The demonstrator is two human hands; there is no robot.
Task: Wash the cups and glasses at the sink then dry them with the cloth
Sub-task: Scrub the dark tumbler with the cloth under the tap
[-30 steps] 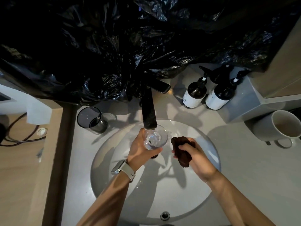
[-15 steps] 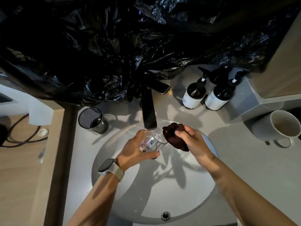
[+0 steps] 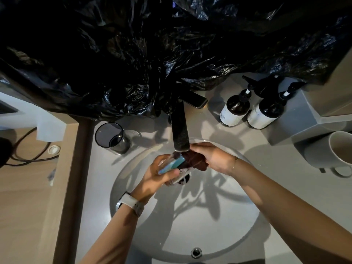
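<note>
Glass (image 3: pixel 176 169) sits tilted in my left hand (image 3: pixel 159 173), over the sink (image 3: pixel 209 225) and just under the faucet (image 3: pixel 180 128); my fingers (image 3: pixel 169 173) curl round its side. My right hand (image 3: pixel 213 159) pinches the dark cloth (image 3: pixel 194 161), bunched at the glass's mouth. On the surface stand a dark tumbler (image 3: pixel 112 138), left, and a white mug (image 3: pixel 331 149), right.

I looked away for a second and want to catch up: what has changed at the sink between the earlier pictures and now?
The right hand carried the dark cloth up and left to the mouth of the clear glass, right under the faucet. The left hand tipped the glass sideways towards the cloth, keeping its grip. The dark tumbler, pump bottles and white mug stayed put.
</note>
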